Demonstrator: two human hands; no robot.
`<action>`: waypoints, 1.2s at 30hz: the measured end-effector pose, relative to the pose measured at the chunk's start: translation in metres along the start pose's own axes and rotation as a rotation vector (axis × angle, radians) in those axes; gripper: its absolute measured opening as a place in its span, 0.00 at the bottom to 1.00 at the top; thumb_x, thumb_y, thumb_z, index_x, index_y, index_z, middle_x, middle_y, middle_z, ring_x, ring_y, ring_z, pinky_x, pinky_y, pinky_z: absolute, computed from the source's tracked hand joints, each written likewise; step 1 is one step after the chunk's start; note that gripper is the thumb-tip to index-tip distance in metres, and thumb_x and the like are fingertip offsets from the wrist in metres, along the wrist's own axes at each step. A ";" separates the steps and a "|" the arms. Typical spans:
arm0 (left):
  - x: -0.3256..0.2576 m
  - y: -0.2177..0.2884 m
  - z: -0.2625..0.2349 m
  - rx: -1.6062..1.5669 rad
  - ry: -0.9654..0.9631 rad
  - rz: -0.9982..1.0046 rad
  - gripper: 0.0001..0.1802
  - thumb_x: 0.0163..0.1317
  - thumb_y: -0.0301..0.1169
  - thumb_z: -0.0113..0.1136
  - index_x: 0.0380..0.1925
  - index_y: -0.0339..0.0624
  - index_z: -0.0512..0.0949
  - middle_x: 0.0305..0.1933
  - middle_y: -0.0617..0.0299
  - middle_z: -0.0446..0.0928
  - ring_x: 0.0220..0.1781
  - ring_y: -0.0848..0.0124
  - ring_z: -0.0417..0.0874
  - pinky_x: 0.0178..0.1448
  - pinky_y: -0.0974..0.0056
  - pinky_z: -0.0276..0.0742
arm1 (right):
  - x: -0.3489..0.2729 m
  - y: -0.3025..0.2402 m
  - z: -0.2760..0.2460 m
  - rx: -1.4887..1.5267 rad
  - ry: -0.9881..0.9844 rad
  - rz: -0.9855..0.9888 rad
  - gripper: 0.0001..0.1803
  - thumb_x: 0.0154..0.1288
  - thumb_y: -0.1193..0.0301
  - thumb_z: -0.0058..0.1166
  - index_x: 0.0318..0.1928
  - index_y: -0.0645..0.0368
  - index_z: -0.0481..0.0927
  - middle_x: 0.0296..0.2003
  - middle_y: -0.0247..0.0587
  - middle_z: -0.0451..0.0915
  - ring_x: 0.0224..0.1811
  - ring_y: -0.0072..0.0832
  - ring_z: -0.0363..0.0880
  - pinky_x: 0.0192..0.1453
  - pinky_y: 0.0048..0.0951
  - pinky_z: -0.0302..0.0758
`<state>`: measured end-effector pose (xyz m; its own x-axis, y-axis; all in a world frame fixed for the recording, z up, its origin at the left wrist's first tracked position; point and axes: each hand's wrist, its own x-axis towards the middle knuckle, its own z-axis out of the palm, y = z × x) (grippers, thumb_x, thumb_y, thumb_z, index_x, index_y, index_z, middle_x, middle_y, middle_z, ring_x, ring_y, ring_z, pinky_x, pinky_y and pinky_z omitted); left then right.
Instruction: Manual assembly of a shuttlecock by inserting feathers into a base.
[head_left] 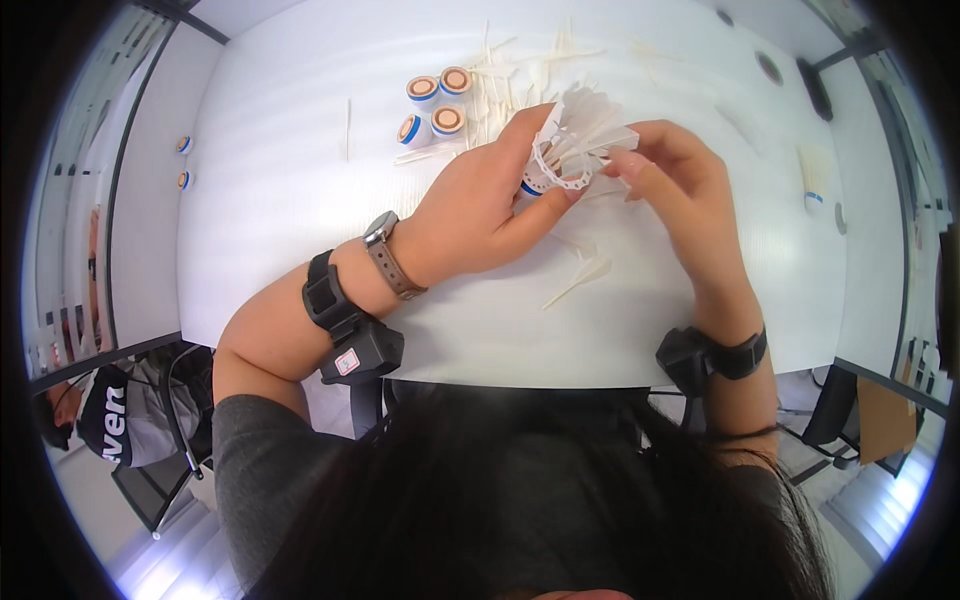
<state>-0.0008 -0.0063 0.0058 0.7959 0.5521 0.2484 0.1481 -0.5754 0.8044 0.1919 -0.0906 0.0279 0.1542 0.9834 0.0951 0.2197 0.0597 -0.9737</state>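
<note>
My left hand (490,205) is wrapped round a small white tub (535,180) with a blue band and a perforated white rim. Several pale translucent flat pieces (585,120) fan upward out of its mouth. At the fan's right side, my right hand (680,180) is closed in a pinch, thumb and fingers touching the pieces. What lies between those fingertips is partly hidden. Just below my hands, a loose pale stick with a wide flat end (590,270) lies on the white table (480,340).
Several white tubs with blue bands and brown ringed tops (448,120) stand left of my hands. Behind them spreads a pile of pale sticks (495,95). One thin stick (348,128) lies farther left. White side panels (150,190) border the table. At lower left sits another person (150,410).
</note>
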 end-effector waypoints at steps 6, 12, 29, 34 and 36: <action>-0.001 -0.005 0.007 -0.046 0.033 0.104 0.31 0.63 0.39 0.57 0.62 0.36 0.62 0.45 0.46 0.78 0.34 0.55 0.83 0.37 0.59 0.77 | -0.001 0.001 0.008 -0.054 0.061 -0.027 0.10 0.60 0.68 0.64 0.31 0.63 0.83 0.24 0.32 0.80 0.28 0.16 0.73 0.31 0.19 0.68; 0.000 -0.004 0.008 -0.094 0.083 0.242 0.32 0.64 0.44 0.56 0.61 0.35 0.63 0.45 0.45 0.78 0.39 0.52 0.82 0.41 0.57 0.77 | -0.003 -0.001 0.002 -0.155 0.062 -0.127 0.07 0.59 0.71 0.64 0.29 0.63 0.83 0.22 0.31 0.78 0.25 0.15 0.70 0.30 0.19 0.67; -0.001 0.004 0.004 0.228 0.023 0.195 0.32 0.59 0.43 0.60 0.56 0.31 0.67 0.46 0.43 0.78 0.42 0.51 0.82 0.43 0.56 0.79 | -0.012 -0.012 0.007 -0.143 0.113 -0.062 0.12 0.59 0.72 0.64 0.22 0.64 0.79 0.20 0.32 0.79 0.22 0.15 0.73 0.29 0.18 0.68; -0.002 0.001 0.005 0.205 0.063 0.240 0.33 0.60 0.43 0.61 0.57 0.29 0.66 0.46 0.41 0.77 0.42 0.48 0.81 0.44 0.54 0.78 | -0.008 -0.008 0.005 -0.199 0.103 -0.098 0.07 0.58 0.71 0.66 0.28 0.62 0.85 0.24 0.31 0.81 0.27 0.15 0.75 0.32 0.18 0.68; -0.002 0.001 0.004 0.122 0.063 0.201 0.33 0.60 0.43 0.61 0.57 0.29 0.65 0.45 0.42 0.77 0.42 0.48 0.80 0.44 0.55 0.77 | -0.007 -0.010 0.005 -0.187 0.102 -0.113 0.06 0.57 0.71 0.66 0.30 0.61 0.85 0.25 0.31 0.82 0.28 0.15 0.75 0.32 0.18 0.68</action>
<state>0.0005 -0.0106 0.0038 0.7790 0.4534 0.4330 0.0635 -0.7442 0.6649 0.1836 -0.0970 0.0354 0.2127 0.9495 0.2308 0.4140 0.1264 -0.9014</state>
